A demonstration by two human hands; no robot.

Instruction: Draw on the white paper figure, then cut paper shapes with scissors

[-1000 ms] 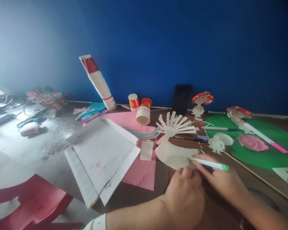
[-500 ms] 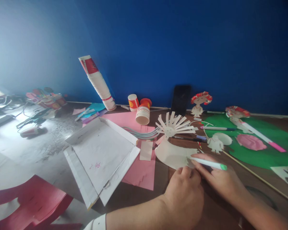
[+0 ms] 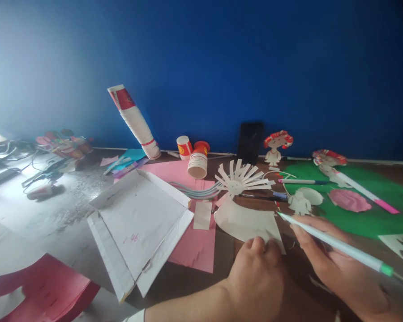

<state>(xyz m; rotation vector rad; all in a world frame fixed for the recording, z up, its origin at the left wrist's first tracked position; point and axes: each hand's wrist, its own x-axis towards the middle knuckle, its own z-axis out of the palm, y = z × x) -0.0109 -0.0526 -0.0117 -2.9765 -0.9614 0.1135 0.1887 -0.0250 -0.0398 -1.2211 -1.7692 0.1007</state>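
Observation:
My left hand (image 3: 258,277) is closed, its curled fingers resting on the lower edge of a curved white paper piece (image 3: 246,221); whether anything is pinched under them is hidden. A white marker with a green end (image 3: 339,245) is held in my right hand (image 3: 336,264), its green tip uncovered just above and beside the paper's right end. Behind the paper lies a white cutout with fanned strips and a small drawn face (image 3: 235,187). A small white figure cutout (image 3: 299,203) is beyond my right hand.
A white box lid (image 3: 144,214) lies left on pink paper (image 3: 201,257). Behind are a leaning cup stack (image 3: 136,123), more paper cups (image 3: 198,164) and a phone (image 3: 250,141) against the blue wall. Green paper (image 3: 392,192) with a pink-capped marker (image 3: 369,193) is at right.
My right hand has moved right and nearer with the marker, lifting its tip off the paper, whose right end now shows. My left hand stays at the paper's lower edge.

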